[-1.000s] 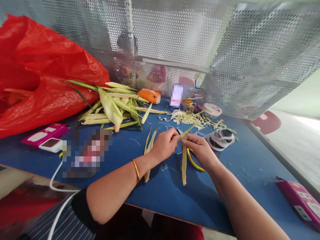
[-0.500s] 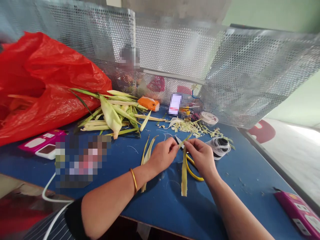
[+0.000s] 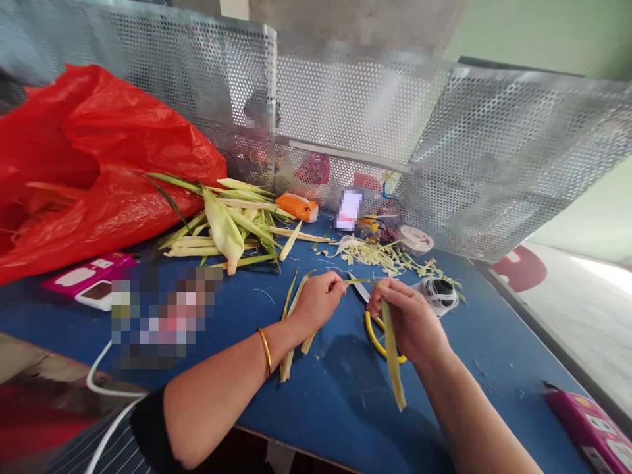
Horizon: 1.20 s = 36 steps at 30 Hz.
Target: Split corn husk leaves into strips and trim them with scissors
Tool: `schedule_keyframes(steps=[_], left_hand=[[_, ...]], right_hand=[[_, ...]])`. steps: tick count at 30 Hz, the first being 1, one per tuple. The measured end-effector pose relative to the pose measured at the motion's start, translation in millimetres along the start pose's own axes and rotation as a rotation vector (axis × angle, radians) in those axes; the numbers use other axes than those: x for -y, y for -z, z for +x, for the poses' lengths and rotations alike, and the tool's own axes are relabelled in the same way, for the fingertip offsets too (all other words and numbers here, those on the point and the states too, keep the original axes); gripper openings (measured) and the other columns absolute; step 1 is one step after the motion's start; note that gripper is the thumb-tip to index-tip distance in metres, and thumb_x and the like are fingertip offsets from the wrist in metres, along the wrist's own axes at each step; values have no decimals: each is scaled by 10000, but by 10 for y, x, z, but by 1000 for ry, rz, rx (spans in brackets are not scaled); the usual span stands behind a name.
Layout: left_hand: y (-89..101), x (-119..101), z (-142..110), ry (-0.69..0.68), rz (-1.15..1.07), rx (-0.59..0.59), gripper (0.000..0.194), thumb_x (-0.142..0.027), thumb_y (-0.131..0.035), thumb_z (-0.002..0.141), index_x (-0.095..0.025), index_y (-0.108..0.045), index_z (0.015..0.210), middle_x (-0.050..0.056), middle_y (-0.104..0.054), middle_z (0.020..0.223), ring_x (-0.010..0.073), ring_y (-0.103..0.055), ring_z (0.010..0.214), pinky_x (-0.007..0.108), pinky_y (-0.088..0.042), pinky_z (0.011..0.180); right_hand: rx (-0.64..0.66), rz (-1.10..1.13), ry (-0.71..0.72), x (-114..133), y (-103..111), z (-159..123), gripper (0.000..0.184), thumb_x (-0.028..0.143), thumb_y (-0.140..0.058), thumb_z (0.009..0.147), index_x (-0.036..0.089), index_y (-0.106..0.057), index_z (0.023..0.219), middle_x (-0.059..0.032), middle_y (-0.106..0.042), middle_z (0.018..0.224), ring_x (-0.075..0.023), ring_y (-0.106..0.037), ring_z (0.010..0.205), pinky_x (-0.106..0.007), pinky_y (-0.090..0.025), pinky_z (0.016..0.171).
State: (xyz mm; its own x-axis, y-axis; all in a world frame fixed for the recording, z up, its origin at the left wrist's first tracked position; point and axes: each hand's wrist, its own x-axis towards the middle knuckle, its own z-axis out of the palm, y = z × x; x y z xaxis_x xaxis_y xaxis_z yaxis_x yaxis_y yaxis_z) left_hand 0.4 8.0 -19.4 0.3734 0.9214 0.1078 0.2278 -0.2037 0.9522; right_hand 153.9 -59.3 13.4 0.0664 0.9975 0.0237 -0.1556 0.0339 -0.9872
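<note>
Over the blue table point(image 3: 320, 401), my left hand point(image 3: 316, 299) and my right hand point(image 3: 407, 319) both pinch one long yellow-green leaf strip point(image 3: 392, 352). The left fingers grip its thin upper end. The right fingers are closed round it further along, and the rest of the strip hangs down over the back of the right hand. Yellow-handled scissors point(image 3: 371, 329) lie on the table just under the right hand. Two more leaf strips point(image 3: 291, 316) lie beneath my left wrist, which wears a gold bangle.
A pile of green leaves point(image 3: 227, 224) lies at the back left against a red plastic bag point(image 3: 89, 164). Leaf trimmings point(image 3: 375, 253), a tape roll point(image 3: 437, 289), an orange box point(image 3: 296, 205) and pink devices point(image 3: 86, 280) lie around. Perforated metal screens point(image 3: 395, 131) wall the table's back and right.
My right hand has pulled back from the left and turned, so the strip now stretches between them and its free end swings to the right, off the table.
</note>
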Motion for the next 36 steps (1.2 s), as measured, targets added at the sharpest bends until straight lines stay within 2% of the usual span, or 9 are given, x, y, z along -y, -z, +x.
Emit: schedule_keyframes(steps=[4,7,12,16,23,26,29,32,36], left_hand=[[-16,43,49,251,-262,-13,196,-291,-508,869,-195,-499,699,-79,-425,528,54,-328,359,204,-244,384],[5,50,61,308,-402,13,220,-327,-519,890,-181,-503,725,-71,-431,568,37,-306,361,199,-220,374],[44,-17,5,333,-612,201,452,-601,-624,782,-153,-583,829,-79,-388,610,12,-185,404,210,-93,412],[-15,-116,-83,329,-549,335,479,-566,-788,621,-159,-598,788,-111,-287,514,27,-168,427,233,-74,436],[-134,-149,-142,328,-433,262,371,-458,-823,580,-162,-620,676,-96,-343,473,44,-211,446,256,-121,463],[-106,-155,-141,351,-402,264,300,-411,-787,631,-154,-633,623,-87,-333,452,47,-188,444,263,-111,466],[-45,-165,-134,420,-450,347,260,-368,-773,657,-150,-634,626,-89,-315,445,42,-160,431,264,-84,468],[2,-142,-110,467,-522,369,251,-349,-784,668,-137,-649,658,-99,-269,455,36,-143,430,266,-63,474],[17,-82,-60,464,-604,348,230,-350,-742,733,-128,-686,718,-77,-332,513,28,-148,419,273,-36,479]], right_hand=[[-7,159,246,203,106,-103,332,454,-616,784,254,-418,608,51,-265,552,-130,-250,467,-315,-316,510],[-91,170,353,263,195,-96,321,452,-579,819,264,-398,632,53,-199,596,-138,-172,480,-310,-267,486],[-153,228,137,86,114,56,202,399,-683,722,250,-551,690,29,-375,631,-125,-316,514,-294,-304,483],[-200,311,-12,-112,-20,121,242,385,-772,652,219,-602,699,35,-450,631,-101,-366,523,-243,-350,470],[-252,340,-22,-204,-29,136,226,328,-824,646,191,-665,727,37,-565,650,-71,-457,516,-197,-408,470],[-252,367,-30,-183,103,187,220,301,-835,644,173,-682,736,46,-533,594,-67,-481,519,-178,-430,478],[-391,362,54,-165,314,281,247,292,-842,620,181,-666,752,46,-567,626,-74,-537,552,-182,-469,512],[-591,177,240,-170,502,379,267,371,-784,661,198,-639,803,12,-636,721,-131,-636,674,-250,-520,618],[-647,-623,359,-191,580,389,325,349,-693,716,198,-653,1001,-95,-709,991,-241,-666,898,-362,-504,749]])
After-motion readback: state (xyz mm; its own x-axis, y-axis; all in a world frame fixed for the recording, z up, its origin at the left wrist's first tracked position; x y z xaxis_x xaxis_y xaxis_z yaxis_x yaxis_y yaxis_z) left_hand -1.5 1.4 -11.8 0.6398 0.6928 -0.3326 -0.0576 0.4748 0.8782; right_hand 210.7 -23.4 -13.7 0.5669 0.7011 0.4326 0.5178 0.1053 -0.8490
